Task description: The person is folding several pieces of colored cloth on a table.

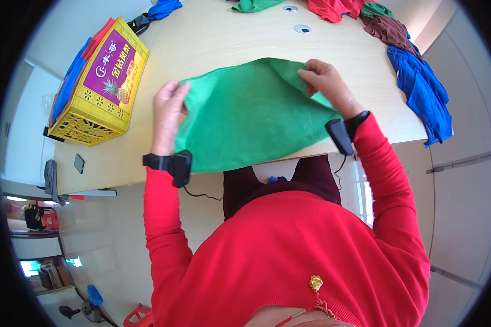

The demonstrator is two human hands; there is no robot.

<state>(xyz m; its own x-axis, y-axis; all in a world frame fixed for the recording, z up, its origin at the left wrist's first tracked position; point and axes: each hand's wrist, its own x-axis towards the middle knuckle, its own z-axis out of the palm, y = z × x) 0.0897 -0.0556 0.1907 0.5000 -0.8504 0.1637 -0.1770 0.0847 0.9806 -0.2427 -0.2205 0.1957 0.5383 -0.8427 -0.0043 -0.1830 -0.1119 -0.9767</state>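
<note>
A green cloth (251,117) is spread at the near edge of the table, its lower part reaching that edge. My left hand (168,111) pinches its left side near the upper corner. At the upper right corner my right hand (324,82) grips the cloth between thumb and fingers, and a fold of fabric stands up beside it. Both wrists wear black straps with small black boxes, and a thin cable hangs from each.
A yellow plastic crate (93,122) with red and blue cloths stands left on the table (202,46). A phone-like dark object (79,163) lies near the left edge. A blue cloth (420,92), brown cloth (390,31) and red cloth (333,8) line the right and far sides.
</note>
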